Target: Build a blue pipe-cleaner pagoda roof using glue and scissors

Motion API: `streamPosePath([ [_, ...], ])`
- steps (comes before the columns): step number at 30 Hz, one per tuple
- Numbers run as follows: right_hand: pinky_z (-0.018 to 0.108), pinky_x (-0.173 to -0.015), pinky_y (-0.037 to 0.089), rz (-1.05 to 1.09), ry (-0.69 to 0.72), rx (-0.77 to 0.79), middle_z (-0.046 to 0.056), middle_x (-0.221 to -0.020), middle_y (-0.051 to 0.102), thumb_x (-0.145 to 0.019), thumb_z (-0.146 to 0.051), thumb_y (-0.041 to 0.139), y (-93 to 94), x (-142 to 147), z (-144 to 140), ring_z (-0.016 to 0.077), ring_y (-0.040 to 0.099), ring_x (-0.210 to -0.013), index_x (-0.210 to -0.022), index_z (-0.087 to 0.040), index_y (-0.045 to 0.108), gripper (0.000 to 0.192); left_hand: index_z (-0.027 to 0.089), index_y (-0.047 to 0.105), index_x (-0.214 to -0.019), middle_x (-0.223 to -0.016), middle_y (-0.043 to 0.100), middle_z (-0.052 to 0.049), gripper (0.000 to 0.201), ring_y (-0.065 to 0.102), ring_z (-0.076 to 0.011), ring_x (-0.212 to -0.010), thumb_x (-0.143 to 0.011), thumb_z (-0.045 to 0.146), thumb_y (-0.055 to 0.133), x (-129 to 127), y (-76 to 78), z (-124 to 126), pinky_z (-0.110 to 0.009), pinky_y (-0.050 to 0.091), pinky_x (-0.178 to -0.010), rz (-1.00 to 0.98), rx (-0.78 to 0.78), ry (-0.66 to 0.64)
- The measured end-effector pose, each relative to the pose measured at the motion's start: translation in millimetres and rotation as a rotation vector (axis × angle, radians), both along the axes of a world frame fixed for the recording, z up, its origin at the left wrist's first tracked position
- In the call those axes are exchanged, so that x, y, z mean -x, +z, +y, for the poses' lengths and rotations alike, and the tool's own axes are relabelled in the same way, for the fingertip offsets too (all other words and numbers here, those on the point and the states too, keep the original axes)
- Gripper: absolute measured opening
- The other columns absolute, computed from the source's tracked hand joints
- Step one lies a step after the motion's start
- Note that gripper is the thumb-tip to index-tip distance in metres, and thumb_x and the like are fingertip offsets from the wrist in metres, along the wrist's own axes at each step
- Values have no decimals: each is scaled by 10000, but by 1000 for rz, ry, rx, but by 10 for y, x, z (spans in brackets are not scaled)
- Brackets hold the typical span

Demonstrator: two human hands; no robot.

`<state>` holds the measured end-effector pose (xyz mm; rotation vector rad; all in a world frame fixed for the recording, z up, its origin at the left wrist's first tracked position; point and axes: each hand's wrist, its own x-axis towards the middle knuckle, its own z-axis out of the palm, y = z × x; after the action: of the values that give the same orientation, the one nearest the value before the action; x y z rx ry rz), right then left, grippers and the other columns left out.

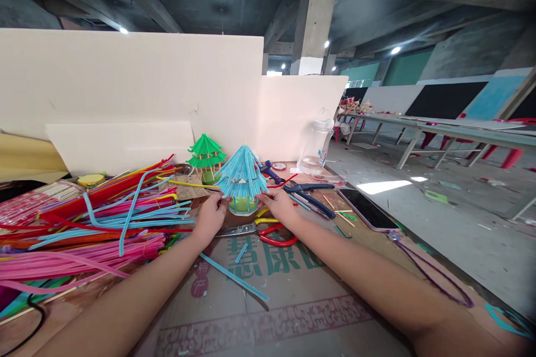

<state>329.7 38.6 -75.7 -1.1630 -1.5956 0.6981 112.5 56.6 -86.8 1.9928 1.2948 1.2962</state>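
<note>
The left hand [213, 215] and right hand [276, 203] pinch the blue straw pavilion's [242, 178] roof edges. It looks nearly built. Turn it gently.

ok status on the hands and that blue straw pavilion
Left hand and right hand pinch the blue straw pavilion at its roof edge, either side. It stands upright on the cardboard. Scissors lie just below; green pavilion behind.

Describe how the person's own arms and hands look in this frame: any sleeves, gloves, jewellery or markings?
Both forearms are bare along all that shows; no sleeve edge enters the view. The left hand and right hand wear no gloves. No watch, bracelet or ring is visible, though the fingers are too small to rule out a thin ring. No markings show.
</note>
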Motion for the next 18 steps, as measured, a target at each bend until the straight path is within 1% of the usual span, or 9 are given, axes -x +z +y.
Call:
streamPosePath([
  [4, 328, -657, 499, -13, 4, 13, 42, -634, 688, -787, -387, 587, 9, 8, -1, 227, 661, -658, -655, -183, 634, 248, 160, 643, -900, -917, 718, -92, 279, 645, -242, -856, -854, 383, 482, 3, 6, -2, -340, 471, -795, 1, 5, 14],
  [10, 336, -669, 528, -13, -4, 61, 43, -706, 712, -772, -281, 559, -7, 7, 19, 237, 692, -704, -731, -185, 628, 125, 164, 639, -832, -843, 697, -62, 179, 636, -202, -812, -847, 262, 491, -12, 22, -8, -303, 474, -774, 25, -9, -18],
  [18, 339, -655, 541, -18, 0, 84, 41, -714, 712, -775, -280, 563, 5, 12, 1, 231, 688, -704, -719, -190, 615, 119, 155, 651, -835, -871, 703, -78, 162, 645, -220, -843, -810, 204, 498, -1, -37, 53, -331, 481, -812, 7, 16, -13],
])
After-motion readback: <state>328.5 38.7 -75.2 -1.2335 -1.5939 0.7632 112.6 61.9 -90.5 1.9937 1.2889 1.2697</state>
